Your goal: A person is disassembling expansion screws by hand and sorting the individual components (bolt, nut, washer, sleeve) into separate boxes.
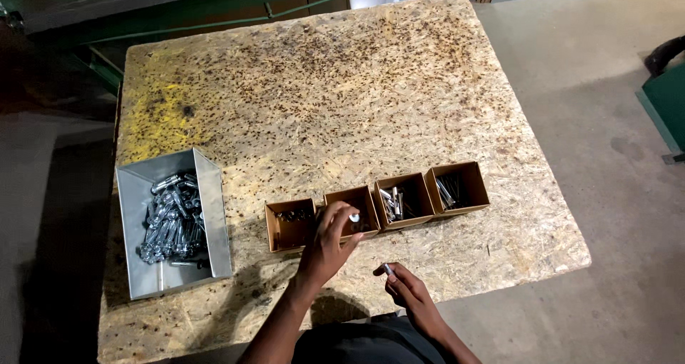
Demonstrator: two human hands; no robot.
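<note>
My left hand point(326, 244) reaches over the second small brown cardboard box point(367, 196) and pinches a small silver part point(353, 218) at its fingertips. Close to the table's front edge, my right hand point(403, 287) holds another small silver metal piece point(387, 269) between thumb and fingers. Several small brown boxes stand in a row: the first box point(275, 230) holds dark parts, a third box point(419, 196) silver pieces, a fourth box point(474, 182) thin metal rods. At the left stands a grey metal bin point(214, 214) full of silver bolts point(171, 218).
The boxes sit on a chipboard table point(321, 100) with a yellow stain at its far left. Grey concrete floor lies to the right, with a green machine part point(667, 100) at the edge. A green frame runs behind the table.
</note>
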